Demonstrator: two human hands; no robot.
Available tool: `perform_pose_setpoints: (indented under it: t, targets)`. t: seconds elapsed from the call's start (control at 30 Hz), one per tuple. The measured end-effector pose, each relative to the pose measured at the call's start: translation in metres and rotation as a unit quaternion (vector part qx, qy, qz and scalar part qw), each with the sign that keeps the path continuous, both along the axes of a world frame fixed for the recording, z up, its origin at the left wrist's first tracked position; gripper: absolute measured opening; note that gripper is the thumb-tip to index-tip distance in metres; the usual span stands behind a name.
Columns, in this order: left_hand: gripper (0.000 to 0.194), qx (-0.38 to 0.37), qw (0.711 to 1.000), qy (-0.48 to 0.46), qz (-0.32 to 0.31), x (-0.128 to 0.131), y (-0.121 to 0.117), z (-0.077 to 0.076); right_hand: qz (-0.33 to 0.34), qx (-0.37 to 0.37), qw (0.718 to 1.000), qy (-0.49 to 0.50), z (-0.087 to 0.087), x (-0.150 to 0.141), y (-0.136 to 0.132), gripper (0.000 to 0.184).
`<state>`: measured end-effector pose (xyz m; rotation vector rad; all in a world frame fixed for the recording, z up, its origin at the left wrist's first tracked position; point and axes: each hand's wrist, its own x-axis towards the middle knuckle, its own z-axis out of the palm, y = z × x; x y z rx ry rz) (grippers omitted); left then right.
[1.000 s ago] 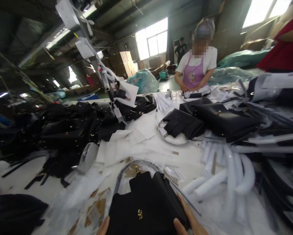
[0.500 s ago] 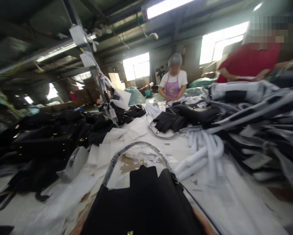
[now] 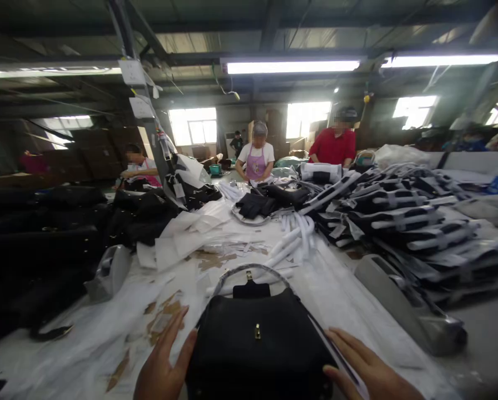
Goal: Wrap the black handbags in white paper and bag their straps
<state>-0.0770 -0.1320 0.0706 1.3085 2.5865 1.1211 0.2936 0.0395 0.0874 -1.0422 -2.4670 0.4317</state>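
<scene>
Bag [image 3: 257, 355] at bottom centre, on the worktop [image 3: 340, 300], between the two hands. Black, smooth, soft sheen, boxy, rounded top corners; bottom cut off by frame edge. Small gold clasp [image 3: 257, 331] upright mid-front. Black tab [image 3: 251, 289] sticks up past the top edge, gold fitting [image 3: 249, 275] at its tip. Handle [image 3: 249, 268] arches over it, looks wrapped in clear film. Left hand [image 3: 163, 355]: fingers open, spread, thumb at bag's left edge. Right hand [image 3: 367, 366]: fingers open, extended along right side, thumb by bag's edge; pale strip [image 3: 348, 364] runs between thumb and fingers. Beyond: brown scraps [image 3: 165, 319] to the left, white tubes [image 3: 292, 239], white sheets [image 3: 190, 233]. Dark bags [image 3: 65, 239] piled left, wrapped black pieces [image 3: 415, 222] stacked right. Far side: person in purple apron [image 3: 256, 158], person in red top [image 3: 333, 145].
</scene>
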Motion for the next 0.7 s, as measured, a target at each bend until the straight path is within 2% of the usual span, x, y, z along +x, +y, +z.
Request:
perform_pose_setpoints:
  t: [0.03, 0.07, 0.13, 0.2, 0.27, 0.33, 0.4, 0.5, 0.6, 0.63, 0.7]
  targets:
    - [0.058, -0.014, 0.998, 0.041, -0.05, 0.004, 0.002, 0.013, 0.016, 0.033, 0.999, -0.007, 0.011, -0.008, -0.004, 0.048]
    - [0.059, -0.027, 0.987, 0.086, -0.133, 0.009, 0.004, 0.025, 0.052, 0.057, 0.997, -0.013, 0.02, -0.019, -0.008, 0.051]
    - [0.074, -0.072, 0.931, 0.164, -0.317, 0.02, 0.012, 0.044, 0.142, 0.064, 0.987, -0.04, 0.032, -0.045, -0.013, 0.065]
    - [0.095, -0.115, 0.882, 0.204, -0.408, 0.028, 0.022, 0.052, 0.191, 0.038, 0.978, -0.078, 0.036, -0.067, -0.015, 0.088]
    - [0.108, -0.148, 0.86, 0.214, -0.438, 0.031, 0.031, 0.049, 0.204, 0.011, 0.972, -0.114, 0.033, -0.081, -0.015, 0.104]
    - [0.108, -0.156, 0.852, 0.222, -0.447, 0.03, 0.036, 0.036, 0.212, 0.002, 0.968, -0.136, 0.025, -0.086, -0.012, 0.108]
    - [0.092, -0.122, 0.849, 0.264, -0.442, 0.026, 0.037, 0.016, 0.216, 0.014, 0.966, -0.141, 0.013, -0.086, -0.009, 0.101]
    - [0.06, 0.003, 0.817, 0.396, -0.418, 0.019, 0.032, -0.018, 0.234, 0.061, 0.963, -0.12, -0.014, -0.083, -0.004, 0.084]
    - [0.049, 0.091, 0.782, 0.48, -0.387, 0.016, 0.024, -0.051, 0.267, 0.103, 0.955, -0.082, -0.044, -0.078, 0.003, 0.072]
    - [0.05, 0.098, 0.782, 0.484, -0.381, 0.018, 0.022, -0.06, 0.277, 0.111, 0.952, -0.071, -0.051, -0.076, 0.006, 0.069]
    - [0.052, 0.082, 0.811, 0.459, -0.355, 0.026, 0.021, -0.074, 0.292, 0.131, 0.946, -0.051, -0.06, -0.073, 0.011, 0.063]
